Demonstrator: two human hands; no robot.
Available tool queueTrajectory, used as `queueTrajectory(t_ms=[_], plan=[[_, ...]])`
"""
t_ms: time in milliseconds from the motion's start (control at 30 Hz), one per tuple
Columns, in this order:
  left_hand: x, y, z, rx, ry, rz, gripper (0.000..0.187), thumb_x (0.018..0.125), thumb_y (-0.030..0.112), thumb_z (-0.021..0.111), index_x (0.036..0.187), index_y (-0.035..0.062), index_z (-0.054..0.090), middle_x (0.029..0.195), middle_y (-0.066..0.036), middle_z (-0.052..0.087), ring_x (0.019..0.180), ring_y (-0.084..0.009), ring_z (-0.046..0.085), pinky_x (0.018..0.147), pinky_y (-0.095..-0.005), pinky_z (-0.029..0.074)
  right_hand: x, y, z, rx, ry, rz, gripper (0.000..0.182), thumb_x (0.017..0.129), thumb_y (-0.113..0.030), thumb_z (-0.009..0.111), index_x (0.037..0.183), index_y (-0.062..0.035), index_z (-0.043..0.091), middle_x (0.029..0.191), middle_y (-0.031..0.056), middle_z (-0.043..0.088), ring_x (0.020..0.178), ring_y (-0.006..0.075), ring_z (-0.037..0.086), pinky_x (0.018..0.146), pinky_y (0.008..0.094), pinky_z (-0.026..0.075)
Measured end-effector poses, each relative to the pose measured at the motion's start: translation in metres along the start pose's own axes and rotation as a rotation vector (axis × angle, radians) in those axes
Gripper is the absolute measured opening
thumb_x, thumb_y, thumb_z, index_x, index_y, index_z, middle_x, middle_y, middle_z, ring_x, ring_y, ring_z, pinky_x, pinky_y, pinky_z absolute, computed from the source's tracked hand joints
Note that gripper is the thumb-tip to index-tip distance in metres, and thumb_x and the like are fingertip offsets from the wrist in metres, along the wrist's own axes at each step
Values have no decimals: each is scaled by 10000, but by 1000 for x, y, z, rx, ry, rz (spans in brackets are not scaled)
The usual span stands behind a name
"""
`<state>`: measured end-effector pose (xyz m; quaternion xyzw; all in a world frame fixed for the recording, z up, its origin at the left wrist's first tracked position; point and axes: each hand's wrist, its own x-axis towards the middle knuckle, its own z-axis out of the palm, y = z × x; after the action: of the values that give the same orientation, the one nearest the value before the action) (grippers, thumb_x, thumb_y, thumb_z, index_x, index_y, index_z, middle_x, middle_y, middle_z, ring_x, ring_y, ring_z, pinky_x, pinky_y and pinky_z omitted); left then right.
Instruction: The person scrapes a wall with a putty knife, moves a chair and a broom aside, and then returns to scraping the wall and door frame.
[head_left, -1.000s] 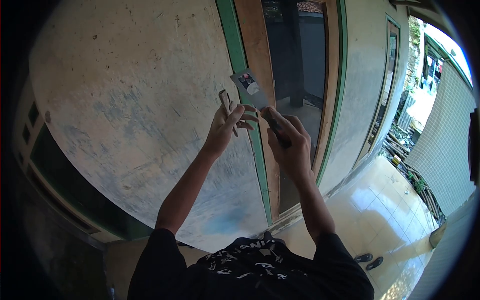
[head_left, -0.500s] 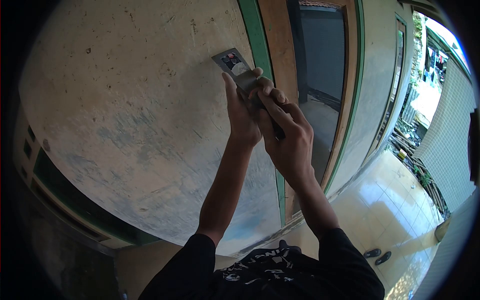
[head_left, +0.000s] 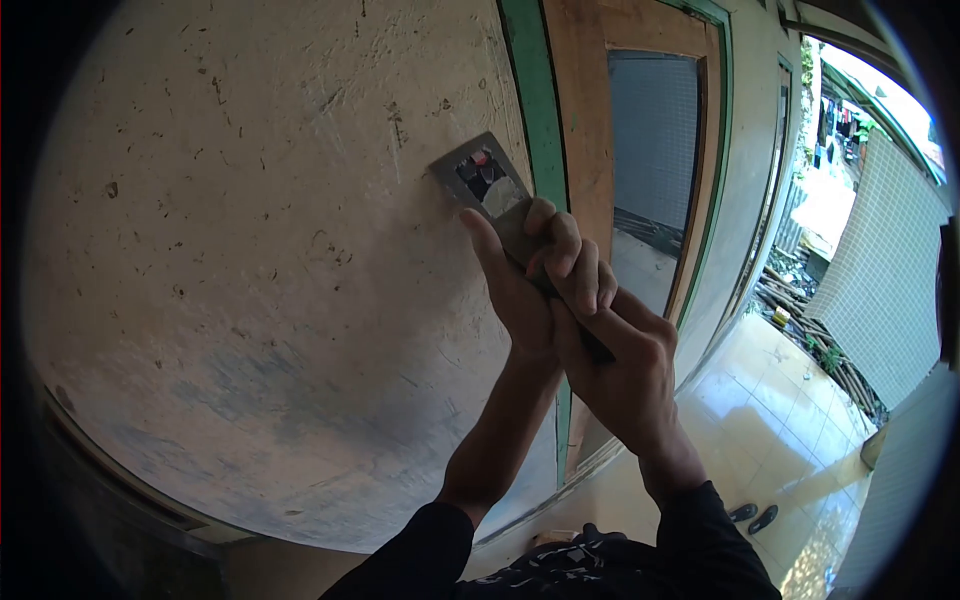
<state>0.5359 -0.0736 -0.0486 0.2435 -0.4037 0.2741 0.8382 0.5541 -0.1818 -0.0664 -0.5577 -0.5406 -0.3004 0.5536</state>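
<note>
A flat grey scraper with a broad blade (head_left: 465, 165) points up and to the left, close in front of the wall (head_left: 250, 250). Worn light, dark and red patches show in the middle of its face. My left hand (head_left: 525, 290) cradles the blade from behind, its thumb along the left edge and its fingers curled over the right edge. Lower down, my right hand (head_left: 630, 350) is wrapped round the dark handle, which is mostly hidden in the grip. Both hands overlap at the place where blade meets handle.
The wall is chipped, with bluish-grey scuffs lower down. A green frame (head_left: 530, 90) and a wooden door (head_left: 578, 120) with a pane stand to its right. Farther right are a shiny tiled floor (head_left: 740, 400), a pair of dark sandals (head_left: 763, 518), stacked sticks and a mesh screen (head_left: 870, 240).
Both hands and the scraper sit lower and slightly farther right in the view, which has itself shifted. More of my left hand's fingers shows over the blade's edge. The grip stays on.
</note>
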Motion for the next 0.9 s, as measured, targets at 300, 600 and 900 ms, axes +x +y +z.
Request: queueTrajectory(t_ms=[300, 600, 900], plan=[[26, -6, 2, 56, 1, 61, 638, 951, 672, 210, 898, 85, 454, 636, -54, 525, 463, -210, 605, 446, -374, 536, 28, 3, -12, 120, -98, 78, 134, 830, -53, 680, 954, -11, 709, 723, 141, 621, 592, 261, 662, 527, 347, 530], [42, -23, 12, 85, 32, 161, 639, 942, 682, 228, 903, 86, 455, 633, -59, 524, 467, -219, 612, 449, -406, 548, 48, 15, -29, 210, -137, 137, 159, 835, -56, 674, 980, -12, 723, 703, 146, 638, 571, 223, 658, 530, 322, 502], [53, -18, 12, 171, 45, 171, 661, 932, 705, 211, 934, 93, 459, 644, -53, 530, 455, -211, 583, 471, -409, 558, 51, 23, -27, 241, -127, 99, 204, 843, -63, 667, 1039, -27, 712, 700, 145, 633, 546, 212, 639, 520, 334, 498]])
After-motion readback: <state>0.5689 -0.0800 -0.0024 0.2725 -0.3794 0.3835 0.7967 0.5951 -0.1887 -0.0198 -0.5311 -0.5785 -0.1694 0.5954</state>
